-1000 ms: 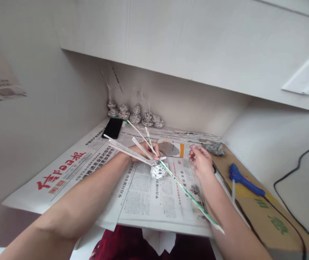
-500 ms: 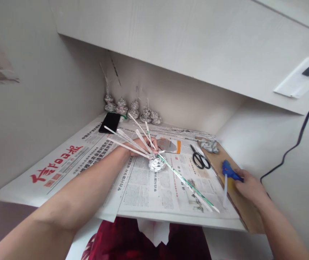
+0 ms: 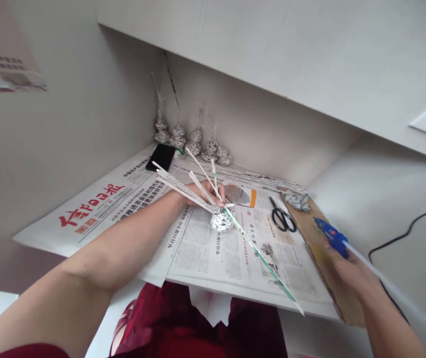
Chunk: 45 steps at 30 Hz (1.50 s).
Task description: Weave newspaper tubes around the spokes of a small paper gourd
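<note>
My left hand (image 3: pixel 213 193) is closed on the top of a small woven paper ball (image 3: pixel 221 222), where several rolled paper strips fan out. One long green-and-white paper strip (image 3: pixel 261 257) runs from the ball toward the table's front right. My right hand (image 3: pixel 347 266) grips a blue hot glue gun (image 3: pixel 331 235) over the cardboard at the right. The gun's nozzle points up and left, and a whitish glue stick (image 3: pixel 380 276) trails out behind it, blurred. The fingers of my right hand are partly hidden behind the gun.
Newspaper (image 3: pixel 198 248) covers the table. Black scissors (image 3: pixel 283 220) lie beside the cardboard (image 3: pixel 317 248), with a crumpled grey wad (image 3: pixel 297 201) at its far end. Behind are a phone (image 3: pixel 160 157), woven paper pieces (image 3: pixel 196 140) and long paper rods (image 3: pixel 257 176). A black cord (image 3: pixel 417 219) hangs right.
My right hand has lifted and turned the glue gun, so the glue stick now points back to the right. The left hand keeps its hold on the ball. The view has shifted slightly.
</note>
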Tool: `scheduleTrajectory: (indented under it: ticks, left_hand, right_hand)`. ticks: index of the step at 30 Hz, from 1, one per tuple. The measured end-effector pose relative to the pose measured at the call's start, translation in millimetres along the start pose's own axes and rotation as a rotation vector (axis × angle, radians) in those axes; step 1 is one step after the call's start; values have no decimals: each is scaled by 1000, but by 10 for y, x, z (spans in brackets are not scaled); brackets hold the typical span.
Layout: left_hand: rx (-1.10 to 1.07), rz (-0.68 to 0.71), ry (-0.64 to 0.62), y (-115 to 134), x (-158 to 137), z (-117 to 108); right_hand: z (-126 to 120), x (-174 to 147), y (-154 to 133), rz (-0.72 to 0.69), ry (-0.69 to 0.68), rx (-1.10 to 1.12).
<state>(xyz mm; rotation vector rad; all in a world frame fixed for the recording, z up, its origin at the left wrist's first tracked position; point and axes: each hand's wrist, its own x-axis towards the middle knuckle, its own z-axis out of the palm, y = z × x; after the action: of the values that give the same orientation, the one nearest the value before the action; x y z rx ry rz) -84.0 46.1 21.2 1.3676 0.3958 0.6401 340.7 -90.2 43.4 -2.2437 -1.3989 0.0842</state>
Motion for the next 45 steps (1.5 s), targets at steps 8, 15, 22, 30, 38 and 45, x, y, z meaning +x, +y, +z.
scheduleTrajectory:
  ticks: [8,15,22,30,38,45]
  left_hand:
    - [-9,6,-134,-35,26,81]
    - [-9,6,-155,-5,23,119]
    - [30,-10,-158,38,-5,187]
    - [64,-34,-167,84,-26,230]
    - [102,-44,-154,153,-42,286]
    - [106,-9,-169,154,-38,296]
  right_hand:
    - [-76,-1031,-962,-141,-430,671]
    - [-98,-1174,-1259,-345,-406,467]
    - [-22,-1176,-1191,-350,-417,450]
    - [32,-1170,-1170,-301,-477,439]
    - [-14,-1194,-1231,-394,-582,379]
    - [1,-1220,-1211,-481,-593,389]
